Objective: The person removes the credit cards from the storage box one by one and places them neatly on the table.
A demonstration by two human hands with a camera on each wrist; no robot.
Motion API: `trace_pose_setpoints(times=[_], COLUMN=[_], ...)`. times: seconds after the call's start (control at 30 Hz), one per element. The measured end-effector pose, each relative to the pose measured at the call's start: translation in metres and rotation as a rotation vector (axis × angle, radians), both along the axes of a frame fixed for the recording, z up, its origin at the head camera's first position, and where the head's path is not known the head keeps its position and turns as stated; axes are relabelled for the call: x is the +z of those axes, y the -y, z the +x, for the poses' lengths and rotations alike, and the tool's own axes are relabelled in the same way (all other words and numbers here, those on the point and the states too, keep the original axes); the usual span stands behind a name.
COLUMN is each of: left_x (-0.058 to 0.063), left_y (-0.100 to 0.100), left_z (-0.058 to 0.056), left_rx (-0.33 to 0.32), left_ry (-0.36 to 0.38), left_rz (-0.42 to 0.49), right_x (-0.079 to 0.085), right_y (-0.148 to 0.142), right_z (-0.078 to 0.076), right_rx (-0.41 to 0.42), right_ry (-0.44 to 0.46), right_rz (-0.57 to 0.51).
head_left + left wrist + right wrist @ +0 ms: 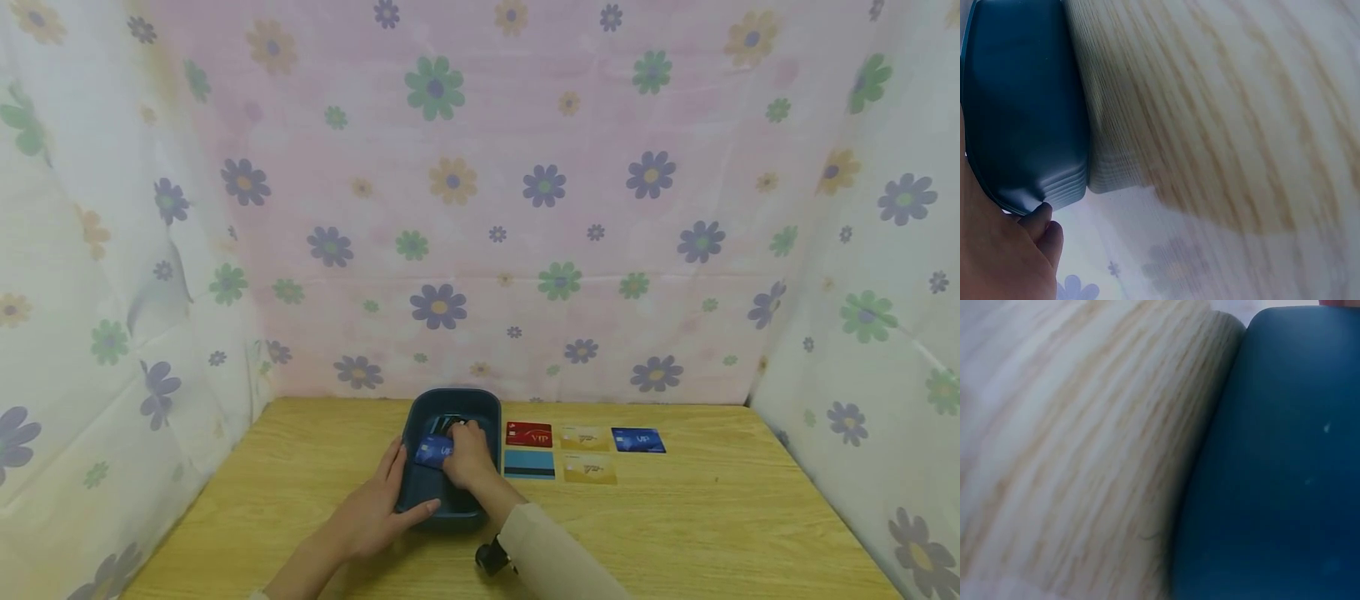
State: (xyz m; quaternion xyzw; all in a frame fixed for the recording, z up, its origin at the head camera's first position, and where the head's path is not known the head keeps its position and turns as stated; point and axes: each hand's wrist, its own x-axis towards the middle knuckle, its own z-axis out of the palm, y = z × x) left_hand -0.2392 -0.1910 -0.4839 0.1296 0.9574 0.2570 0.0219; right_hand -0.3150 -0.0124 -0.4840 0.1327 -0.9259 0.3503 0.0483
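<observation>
1. The right hand (467,457) had its fingers pinched on a blue card (433,450) inside the dark tray (420,492).
2. The left hand (378,508) lay with straight fingers against the tray's near-left wall.
3. Judged best: lift the card level, the tray braced, well clear of the cards (583,450) laid out to the right.

A tub (452,408) sits on the desk (315,467), near the far edge and a bit left of the middle. The left hand (375,512) rests on the tub's near left side. The right hand (468,457) is inside the tub with a card (432,451) at its fingers (450,457). Just right of the tub, five cards (584,451) lie flat in two rows: three in the far row, two in the near row. A cloth wall (480,208) stands behind the desk and on both sides.
</observation>
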Motion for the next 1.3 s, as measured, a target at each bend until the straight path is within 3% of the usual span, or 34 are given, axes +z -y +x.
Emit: trace_pose_setpoints(times=[0.77,1.3], left_x=[0.0008,0.0004], left_y=[0.0005,0.0003], left_z=[-0.0018,-0.0005], left_rx=[-0.004,-0.005], left_ry=[-0.005,0.004], left_rz=[-0.002,-0.015], right_x=[0.0058,0.0030], right_y=[-0.0035,-0.0036], right_z=[-0.0023,-0.0028], right_rx=[-0.016,0.006], right_ry=[-0.010,0.087], right_rz=[-0.233,-0.336])
